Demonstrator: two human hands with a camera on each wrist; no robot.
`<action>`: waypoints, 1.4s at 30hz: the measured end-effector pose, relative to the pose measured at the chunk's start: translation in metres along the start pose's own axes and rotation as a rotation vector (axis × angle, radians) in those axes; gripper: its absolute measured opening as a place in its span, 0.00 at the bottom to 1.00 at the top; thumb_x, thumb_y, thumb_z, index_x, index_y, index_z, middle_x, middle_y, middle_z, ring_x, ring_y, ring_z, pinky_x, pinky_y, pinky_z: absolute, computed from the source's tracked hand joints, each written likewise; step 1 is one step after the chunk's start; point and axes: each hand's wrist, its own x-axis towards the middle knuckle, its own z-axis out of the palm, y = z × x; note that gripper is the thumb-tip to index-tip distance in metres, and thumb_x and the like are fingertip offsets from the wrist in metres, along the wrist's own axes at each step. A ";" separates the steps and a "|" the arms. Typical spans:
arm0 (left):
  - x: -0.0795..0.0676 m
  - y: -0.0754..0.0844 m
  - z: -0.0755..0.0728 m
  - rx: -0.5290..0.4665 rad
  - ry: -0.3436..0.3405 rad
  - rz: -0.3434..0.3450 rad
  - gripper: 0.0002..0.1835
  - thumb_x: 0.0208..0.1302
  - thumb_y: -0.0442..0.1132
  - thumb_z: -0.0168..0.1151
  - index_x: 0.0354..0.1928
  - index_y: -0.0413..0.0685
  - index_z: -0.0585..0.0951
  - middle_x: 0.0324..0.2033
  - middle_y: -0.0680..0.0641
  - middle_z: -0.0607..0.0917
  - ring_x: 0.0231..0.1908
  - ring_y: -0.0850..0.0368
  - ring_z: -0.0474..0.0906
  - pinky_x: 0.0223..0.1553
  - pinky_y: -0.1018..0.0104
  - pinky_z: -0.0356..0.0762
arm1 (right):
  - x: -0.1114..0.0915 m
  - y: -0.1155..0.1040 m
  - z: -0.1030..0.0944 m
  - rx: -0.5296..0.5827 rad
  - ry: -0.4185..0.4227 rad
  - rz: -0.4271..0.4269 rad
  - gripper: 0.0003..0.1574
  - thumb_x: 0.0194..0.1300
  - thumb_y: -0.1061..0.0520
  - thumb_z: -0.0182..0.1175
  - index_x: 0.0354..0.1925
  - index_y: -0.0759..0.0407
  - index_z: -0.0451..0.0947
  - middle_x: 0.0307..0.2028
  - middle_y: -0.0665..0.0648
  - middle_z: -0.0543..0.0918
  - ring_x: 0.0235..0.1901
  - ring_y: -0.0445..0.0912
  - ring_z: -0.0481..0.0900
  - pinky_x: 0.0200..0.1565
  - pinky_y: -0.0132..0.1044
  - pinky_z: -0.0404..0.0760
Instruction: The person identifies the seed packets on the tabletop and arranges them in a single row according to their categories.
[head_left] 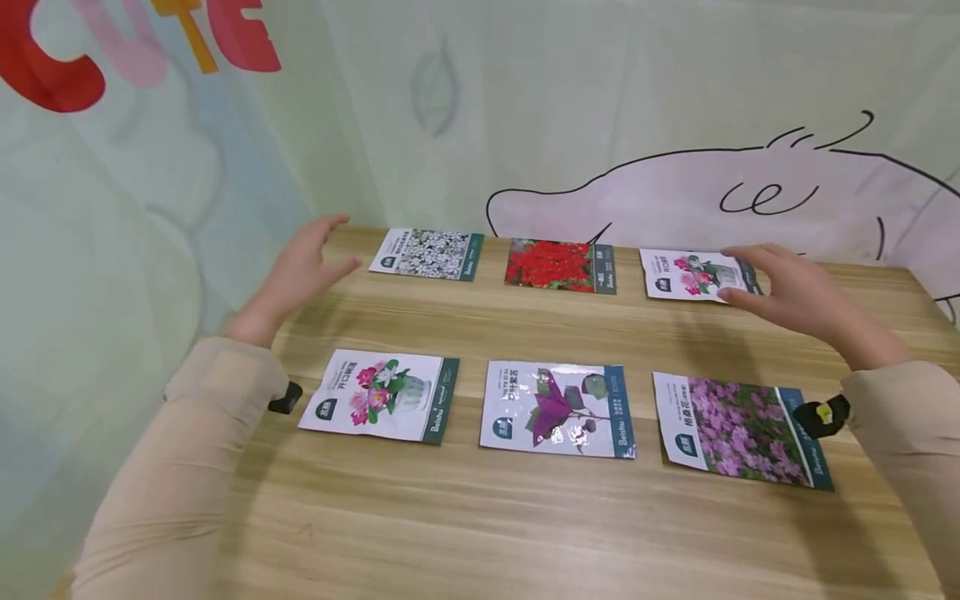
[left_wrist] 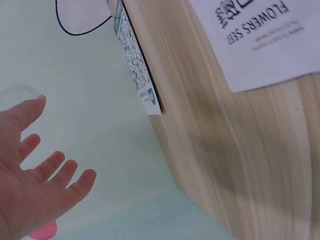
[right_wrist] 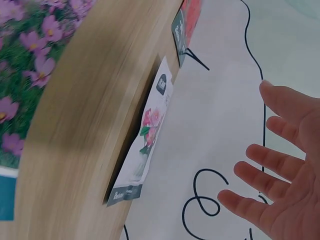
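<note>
Six flat seed packets lie face up on a wooden table (head_left: 360,508), in two rows. Across the back are a white-flower packet (head_left: 433,254), a red-flower packet (head_left: 557,265) and a pink-flower packet (head_left: 686,277). Nearer are another pink-flower packet (head_left: 382,395), a purple-leaf packet (head_left: 558,408) and a purple-flower packet (head_left: 742,429). My left hand (head_left: 296,271) hovers left of the white-flower packet, fingers spread and holding nothing. Above the right end of the back pink-flower packet (right_wrist: 145,140), my right hand (head_left: 787,292) hovers apart from it, fingers loosely extended.
Behind the table hangs a pale cloth backdrop (head_left: 390,125) with a line-drawn animal (head_left: 660,196). It meets the table's back edge and continues along the left side. Dark wrist camera mounts (head_left: 821,415) sit below the sleeves.
</note>
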 end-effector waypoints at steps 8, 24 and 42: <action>0.015 0.004 0.004 -0.041 0.020 -0.016 0.33 0.63 0.39 0.60 0.67 0.36 0.59 0.63 0.31 0.63 0.60 0.32 0.59 0.59 0.40 0.58 | 0.023 -0.016 0.002 0.041 -0.021 -0.037 0.36 0.63 0.50 0.60 0.63 0.66 0.63 0.59 0.72 0.67 0.53 0.65 0.67 0.50 0.64 0.68; 0.038 -0.004 0.013 -0.093 -0.095 -0.069 0.38 0.63 0.44 0.60 0.69 0.40 0.55 0.66 0.34 0.59 0.64 0.34 0.55 0.62 0.41 0.55 | 0.084 -0.045 0.014 0.078 -0.107 -0.087 0.34 0.63 0.52 0.59 0.62 0.67 0.63 0.57 0.71 0.70 0.52 0.64 0.70 0.51 0.59 0.70; 0.053 -0.018 0.037 -0.286 -0.178 -0.169 0.39 0.60 0.42 0.62 0.69 0.40 0.55 0.67 0.32 0.55 0.66 0.35 0.49 0.63 0.42 0.53 | 0.147 -0.083 0.032 0.209 -0.157 -0.057 0.34 0.64 0.54 0.56 0.65 0.65 0.61 0.59 0.71 0.67 0.55 0.63 0.68 0.55 0.55 0.69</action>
